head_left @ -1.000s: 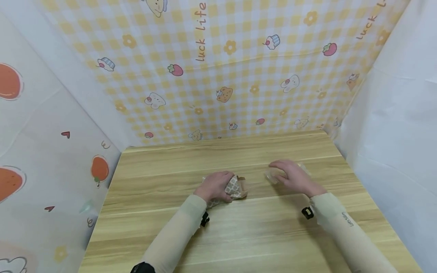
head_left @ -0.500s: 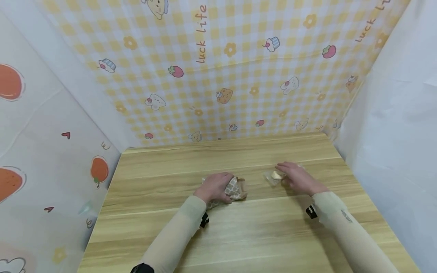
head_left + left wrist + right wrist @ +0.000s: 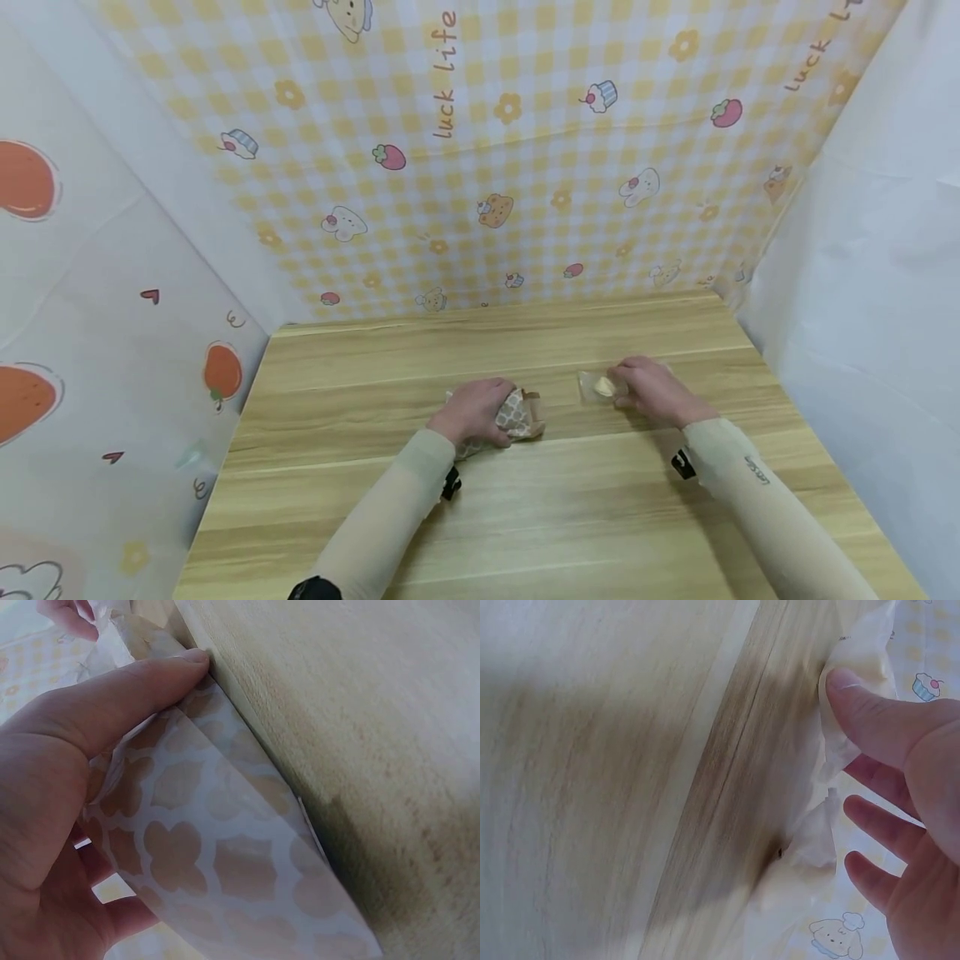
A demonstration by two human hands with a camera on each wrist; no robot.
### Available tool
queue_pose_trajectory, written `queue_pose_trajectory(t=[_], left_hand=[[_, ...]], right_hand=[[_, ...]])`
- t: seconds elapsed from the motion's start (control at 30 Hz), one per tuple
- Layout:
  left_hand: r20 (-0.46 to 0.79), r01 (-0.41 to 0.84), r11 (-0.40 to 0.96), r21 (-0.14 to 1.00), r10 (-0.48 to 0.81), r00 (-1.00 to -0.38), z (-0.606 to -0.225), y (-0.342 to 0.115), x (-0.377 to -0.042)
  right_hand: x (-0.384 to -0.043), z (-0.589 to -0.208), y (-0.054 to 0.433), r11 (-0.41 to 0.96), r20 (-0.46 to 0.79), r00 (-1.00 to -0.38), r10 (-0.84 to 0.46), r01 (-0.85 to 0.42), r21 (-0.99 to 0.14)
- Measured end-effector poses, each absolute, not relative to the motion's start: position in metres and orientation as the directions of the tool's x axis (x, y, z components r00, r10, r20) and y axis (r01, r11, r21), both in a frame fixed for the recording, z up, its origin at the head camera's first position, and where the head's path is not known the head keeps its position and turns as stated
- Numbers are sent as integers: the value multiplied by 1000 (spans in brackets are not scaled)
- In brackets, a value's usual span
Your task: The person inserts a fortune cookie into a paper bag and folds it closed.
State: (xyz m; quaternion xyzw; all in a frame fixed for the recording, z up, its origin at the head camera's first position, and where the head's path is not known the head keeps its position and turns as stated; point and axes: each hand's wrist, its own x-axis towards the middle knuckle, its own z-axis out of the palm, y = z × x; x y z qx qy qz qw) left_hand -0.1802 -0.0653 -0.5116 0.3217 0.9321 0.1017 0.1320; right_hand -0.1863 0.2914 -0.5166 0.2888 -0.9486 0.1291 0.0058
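My left hand point(image 3: 471, 412) grips a paper bag point(image 3: 514, 415) lying on the table, with its brown open mouth facing right. In the left wrist view the bag point(image 3: 225, 855) shows a white and tan lattice print, and my thumb lies across it. To the right, my right hand point(image 3: 651, 390) pinches the edge of a small clear packet point(image 3: 603, 387) with a cream-coloured piece inside. The right wrist view has my thumb pressed on this packet point(image 3: 859, 664), the other fingers apart. A second clear packet point(image 3: 806, 866) lies beside those fingers, mostly hidden by the hand in the head view.
The wood-grain table point(image 3: 570, 517) runs back to a yellow checked cloth point(image 3: 450, 183). White printed sheeting point(image 3: 90, 250) hangs on the left, and plain white sheeting point(image 3: 862, 250) on the right.
My right hand has moved slightly right, and its thumb and fingers have closed on the packet's edge. The packet has turned flatter and straighter. My left hand stays on the bag.
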Motion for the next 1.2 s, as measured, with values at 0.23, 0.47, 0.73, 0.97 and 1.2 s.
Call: queue_pose_trajectory(t=[0.23, 0.47, 0.73, 0.97, 1.2], left_hand=[[-188, 577, 776, 256, 625, -758, -512, -66, -180], [-180, 575, 776, 257, 623, -761, -514, -66, -181], [-186, 572, 779, 256, 620, -762, -514, -66, -181], [-160, 575, 770, 276, 627, -762, -515, -66, -181], [-163, 571, 766, 295, 629, -760, -513, -66, -180]], right_hand=[[-188, -520, 289, 776, 80, -831, -550, -545, -317], [-187, -517, 280, 750, 85, -826, -557, -545, -374], [-181, -510, 259, 697, 120, -780, -614, -607, -382], [-176, -507, 239, 604, 186, -688, -701, -712, -359], [-176, -505, 228, 554, 183, -635, -751, -756, -349]])
